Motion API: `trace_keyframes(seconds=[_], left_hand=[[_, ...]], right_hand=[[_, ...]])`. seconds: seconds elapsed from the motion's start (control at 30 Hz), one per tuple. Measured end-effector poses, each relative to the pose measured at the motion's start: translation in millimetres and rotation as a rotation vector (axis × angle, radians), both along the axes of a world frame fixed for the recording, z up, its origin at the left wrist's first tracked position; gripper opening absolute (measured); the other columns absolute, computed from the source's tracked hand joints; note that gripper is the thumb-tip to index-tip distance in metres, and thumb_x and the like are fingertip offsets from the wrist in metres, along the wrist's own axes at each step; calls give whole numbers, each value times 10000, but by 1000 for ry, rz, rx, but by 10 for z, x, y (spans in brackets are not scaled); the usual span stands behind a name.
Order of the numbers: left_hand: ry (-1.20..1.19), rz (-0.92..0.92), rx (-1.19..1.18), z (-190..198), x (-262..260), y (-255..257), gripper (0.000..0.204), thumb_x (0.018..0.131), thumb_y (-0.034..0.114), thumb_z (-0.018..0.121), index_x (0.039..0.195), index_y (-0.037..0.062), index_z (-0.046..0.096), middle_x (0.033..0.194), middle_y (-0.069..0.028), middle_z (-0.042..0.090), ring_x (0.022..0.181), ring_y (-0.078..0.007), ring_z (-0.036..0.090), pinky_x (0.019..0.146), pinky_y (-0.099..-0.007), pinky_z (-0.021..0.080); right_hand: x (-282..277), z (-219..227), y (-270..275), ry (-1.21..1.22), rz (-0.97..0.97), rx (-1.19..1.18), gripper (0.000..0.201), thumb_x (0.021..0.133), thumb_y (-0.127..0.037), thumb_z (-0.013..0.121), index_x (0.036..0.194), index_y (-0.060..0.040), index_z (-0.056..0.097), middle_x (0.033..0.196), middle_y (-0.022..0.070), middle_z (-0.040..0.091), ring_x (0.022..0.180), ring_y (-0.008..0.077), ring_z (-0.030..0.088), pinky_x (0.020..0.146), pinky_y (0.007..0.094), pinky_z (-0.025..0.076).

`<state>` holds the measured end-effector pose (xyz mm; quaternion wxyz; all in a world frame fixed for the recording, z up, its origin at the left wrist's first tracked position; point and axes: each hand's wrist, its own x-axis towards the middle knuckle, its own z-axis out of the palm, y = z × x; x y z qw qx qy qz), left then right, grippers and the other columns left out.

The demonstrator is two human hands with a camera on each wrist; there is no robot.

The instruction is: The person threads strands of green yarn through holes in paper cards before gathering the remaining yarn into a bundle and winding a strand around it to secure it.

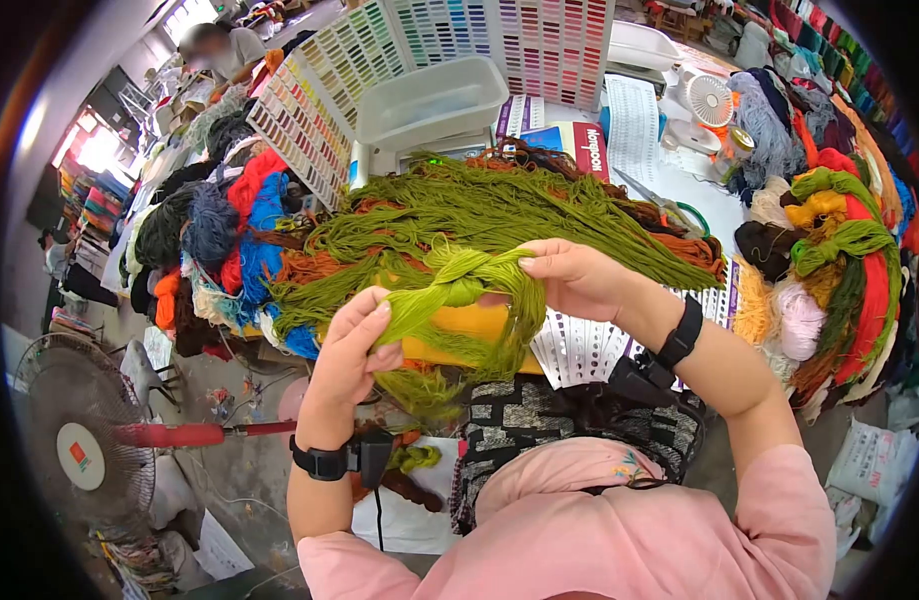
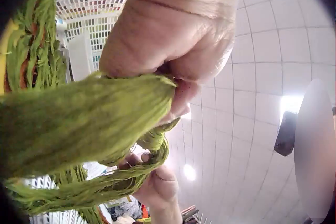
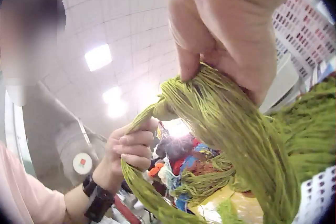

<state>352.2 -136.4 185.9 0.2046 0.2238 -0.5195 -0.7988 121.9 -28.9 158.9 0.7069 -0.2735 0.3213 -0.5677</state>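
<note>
Gripping a green yarn skein at both ends, the person holds it up above the table. Left hand has its fingers curled round one bunched end of the skein; the left wrist view shows the strands squeezed tight in that fist. Right hand pinches the other side, thumb and fingers closed on the loop; the right wrist view shows yarn fanning out from under that palm. Between the hands the skein is knotted into a thick twist, with a loop hanging below. Just behind it a big pile of loose green yarn sprawls over the table, with colour sample cards and a white plastic bin further back, and mixed yarn bundles heaped at right.
</note>
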Motion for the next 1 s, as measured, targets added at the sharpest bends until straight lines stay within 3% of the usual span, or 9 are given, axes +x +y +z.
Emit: trace_keyframes(seconds=[0.13, 0.23, 0.3, 0.43, 0.53, 0.67, 0.73, 0.87, 1.0], left_hand=[[-137, 309, -107, 24, 199, -259, 187, 836, 193, 483, 704, 63, 508, 549, 40, 449, 402, -12, 319, 367, -157, 213], [-529, 488, -856, -231, 530, -668, 260, 830, 193, 488, 613, 50, 502, 482, -23, 428, 408, -69, 378, 367, -246, 275], [-710, 607, -1360, -463, 728, -833, 280, 824, 196, 495, 592, 40, 490, 462, -75, 422, 410, -130, 424, 388, -302, 324], [-1299, 615, -1479, -540, 901, -686, 314, 829, 254, 473, 665, -10, 523, 525, -133, 490, 528, -279, 514, 550, -353, 411], [-591, 741, -1703, -266, 655, -338, 366, 859, 272, 410, 668, -1, 563, 673, -105, 582, 622, -262, 553, 614, -333, 414], [-42, -263, -131, 4, 331, 304, 536, 864, 464, 291, 982, 3, 537, 998, -125, 541, 966, -200, 488, 828, -341, 380], [443, -126, 339, 31, 108, 284, 612, 862, 492, 231, 1078, -37, 450, 1022, -145, 529, 996, -230, 481, 868, -353, 372], [771, 49, 507, 662, 237, -224, 510, 875, 402, 310, 1088, -44, 435, 1060, -152, 514, 994, -234, 480, 890, -359, 365], [831, 139, 175, 1300, 222, -220, 379, 895, 248, 310, 1062, -70, 428, 930, -185, 557, 889, -258, 536, 791, -350, 443]], right_hand=[[43, 91, 96, -57, 289, 54, 232, 853, -218, 437, 974, -25, 485, 552, -12, 418, 454, 68, 383, 420, 217, 325], [-48, 150, 152, 72, 410, 209, 196, 836, -226, 477, 844, -31, 501, 469, -85, 248, 381, 11, 199, 363, 188, 130], [-74, 145, 176, 111, 433, 127, 169, 822, -196, 499, 827, -28, 507, 466, -90, 241, 374, 13, 193, 360, 187, 141], [-46, 284, 143, -2, 396, 69, 131, 803, -147, 522, 835, -21, 517, 462, -87, 249, 364, 9, 200, 353, 185, 151], [103, 457, 20, -30, 377, 32, 167, 802, -144, 514, 890, -3, 507, 478, -57, 330, 369, 20, 258, 341, 181, 194], [525, 709, -204, 87, 446, -111, 221, 795, -128, 513, 962, 14, 487, 522, -10, 424, 386, 35, 313, 344, 183, 244], [648, 785, -255, 215, 495, -199, 142, 786, -132, 517, 856, -9, 502, 555, -3, 474, 415, 42, 372, 371, 187, 297], [740, 855, -335, 578, 429, -293, 104, 772, -122, 514, 724, -31, 525, 570, -8, 493, 472, 51, 427, 440, 191, 350], [845, 855, -465, 610, 360, -439, 122, 782, -123, 498, 755, -9, 534, 576, -7, 490, 517, 64, 432, 503, 197, 355]])
